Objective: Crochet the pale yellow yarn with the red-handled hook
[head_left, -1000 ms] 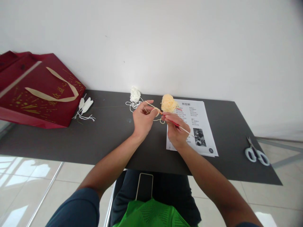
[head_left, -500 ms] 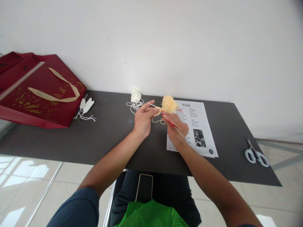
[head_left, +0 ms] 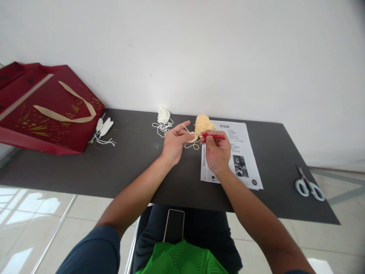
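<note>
My right hand (head_left: 217,152) grips a crochet hook (head_left: 213,136) with a red handle, lying nearly level, its tip pointing left toward my other hand. My left hand (head_left: 174,144) pinches a small piece of pale yellow crochet work (head_left: 193,137), and a strand of yarn runs over its raised index finger. The fingers partly hide the piece. Just behind the hands sits a ball of pale yellow yarn (head_left: 203,123), with loose loops below it. Printed sheets (head_left: 251,167) lie under my right hand.
White yarn (head_left: 163,115) lies by the wall. Small white pieces with thread tails (head_left: 106,126) rest beside a dark red gift bag (head_left: 54,110) at the left. Scissors (head_left: 309,185) lie on the dark table (head_left: 125,167) at far right. A phone (head_left: 174,225) is on my lap.
My right hand has turned the crochet hook from a downward slant to nearly level, its back end now pointing right. My left hand has barely moved, its index finger slightly further right.
</note>
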The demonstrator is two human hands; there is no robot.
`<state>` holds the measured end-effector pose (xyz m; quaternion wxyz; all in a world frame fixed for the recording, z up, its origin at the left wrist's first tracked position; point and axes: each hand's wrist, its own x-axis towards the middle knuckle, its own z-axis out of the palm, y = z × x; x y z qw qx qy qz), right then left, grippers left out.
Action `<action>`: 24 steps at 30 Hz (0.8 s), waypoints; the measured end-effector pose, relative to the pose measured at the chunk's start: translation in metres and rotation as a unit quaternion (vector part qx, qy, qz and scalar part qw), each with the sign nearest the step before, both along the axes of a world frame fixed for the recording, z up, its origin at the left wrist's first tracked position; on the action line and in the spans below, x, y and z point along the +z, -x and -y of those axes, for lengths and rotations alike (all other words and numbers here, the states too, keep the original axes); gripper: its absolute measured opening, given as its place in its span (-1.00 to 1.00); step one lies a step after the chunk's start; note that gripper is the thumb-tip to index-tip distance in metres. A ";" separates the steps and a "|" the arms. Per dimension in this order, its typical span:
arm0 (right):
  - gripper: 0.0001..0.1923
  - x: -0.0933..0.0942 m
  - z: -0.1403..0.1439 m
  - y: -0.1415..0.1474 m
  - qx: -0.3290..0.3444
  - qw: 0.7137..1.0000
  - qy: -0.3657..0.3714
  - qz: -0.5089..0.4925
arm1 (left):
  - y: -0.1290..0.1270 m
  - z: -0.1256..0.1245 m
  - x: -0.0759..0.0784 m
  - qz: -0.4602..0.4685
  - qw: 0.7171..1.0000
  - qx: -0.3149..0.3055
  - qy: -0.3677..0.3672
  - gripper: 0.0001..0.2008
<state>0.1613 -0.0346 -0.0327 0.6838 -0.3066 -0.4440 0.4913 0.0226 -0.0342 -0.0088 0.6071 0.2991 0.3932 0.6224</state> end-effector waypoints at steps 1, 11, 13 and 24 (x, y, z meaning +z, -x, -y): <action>-0.90 0.001 -0.001 -0.002 -0.004 1.000 -0.004 0.005 | 0.000 0.000 0.000 -0.008 1.000 0.002 -0.004 -0.40; -0.92 0.013 0.015 -0.006 -0.070 0.989 -0.057 0.118 | -0.001 0.004 -0.003 -0.211 0.967 0.111 -0.088 -0.42; -0.92 0.014 0.015 -0.006 -0.076 0.991 -0.047 0.104 | -0.002 0.006 -0.002 -0.243 0.956 0.118 -0.115 -0.44; -0.89 0.009 0.001 -0.012 -0.008 1.000 -0.007 -0.023 | 0.009 -0.002 -0.007 -0.148 0.981 0.021 -0.126 -0.46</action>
